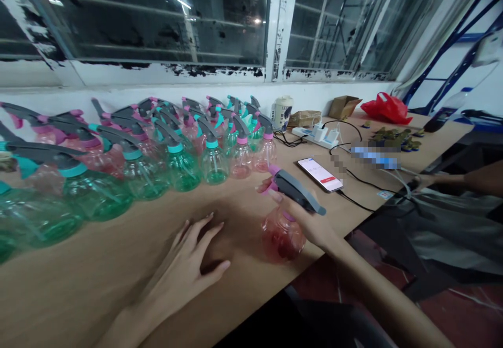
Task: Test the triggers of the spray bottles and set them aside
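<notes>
My right hand [304, 217] grips a pink spray bottle [283, 235] by its grey trigger head [295, 191], near the front edge of the wooden table [118, 264]. The bottle's round body is upright, at or just above the tabletop. My left hand [188, 264] rests flat on the table with fingers spread and holds nothing, a little left of the bottle. Rows of several green and pink spray bottles [176, 162] with grey heads stand along the back of the table, to the left.
A phone [320, 174] with a lit screen lies on the table, cabled to a white power strip [320, 136]. Behind are a white cup [283, 112], cardboard boxes [343, 107], a red bag [387, 108] and small caps [395, 138]. Another person's arm [459, 180] rests at the right.
</notes>
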Demonstrator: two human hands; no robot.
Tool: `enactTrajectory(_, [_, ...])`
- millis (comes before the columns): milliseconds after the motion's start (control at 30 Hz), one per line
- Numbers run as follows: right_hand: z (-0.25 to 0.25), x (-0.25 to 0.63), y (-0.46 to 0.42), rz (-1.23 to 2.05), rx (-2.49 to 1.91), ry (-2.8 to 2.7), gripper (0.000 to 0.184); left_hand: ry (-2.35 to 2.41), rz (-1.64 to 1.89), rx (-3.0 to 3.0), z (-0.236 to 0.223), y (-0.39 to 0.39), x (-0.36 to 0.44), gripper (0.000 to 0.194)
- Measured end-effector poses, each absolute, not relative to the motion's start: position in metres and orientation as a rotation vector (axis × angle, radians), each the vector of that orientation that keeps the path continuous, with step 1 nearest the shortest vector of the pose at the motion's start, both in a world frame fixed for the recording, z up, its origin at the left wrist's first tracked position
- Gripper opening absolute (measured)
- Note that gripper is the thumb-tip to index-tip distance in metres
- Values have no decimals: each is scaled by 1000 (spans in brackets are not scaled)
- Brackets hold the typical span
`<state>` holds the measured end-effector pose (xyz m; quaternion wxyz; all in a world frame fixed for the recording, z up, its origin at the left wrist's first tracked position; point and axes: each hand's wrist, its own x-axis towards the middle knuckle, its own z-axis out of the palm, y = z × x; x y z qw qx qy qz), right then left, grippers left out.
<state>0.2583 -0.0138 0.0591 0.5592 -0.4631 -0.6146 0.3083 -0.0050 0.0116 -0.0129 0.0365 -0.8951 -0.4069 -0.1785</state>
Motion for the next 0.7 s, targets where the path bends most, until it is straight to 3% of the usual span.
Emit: enactTrajectory(700, [59,259,-7,849,-1134,-1462,20,-1287,-480,-2789,-13,13,-5,60])
